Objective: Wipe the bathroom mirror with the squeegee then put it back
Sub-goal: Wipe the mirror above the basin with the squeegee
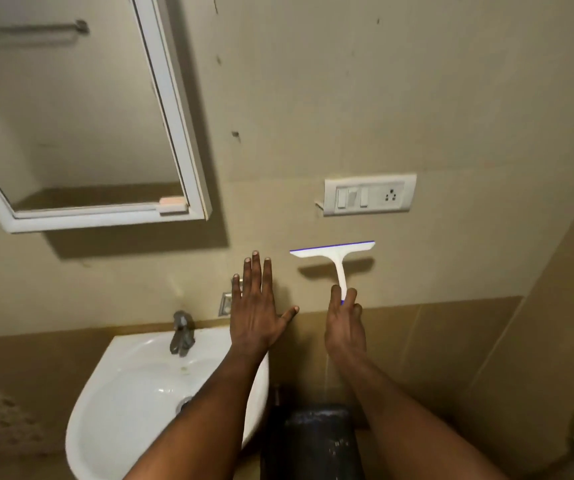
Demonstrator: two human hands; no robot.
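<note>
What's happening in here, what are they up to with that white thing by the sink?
A person stands at a bathroom wall. Their right hand grips the handle of a white squeegee with a blue blade edge, held blade-up against the tiled wall below the switch panel. Their left hand is open, fingers spread, near the wall above the washbasin. The framed mirror hangs up to the left; the squeegee is not on it now.

A glossy white ceramic sink (133,379), a white plastic squeegee (337,258) and matt beige wall tiles (417,98) are seen.
</note>
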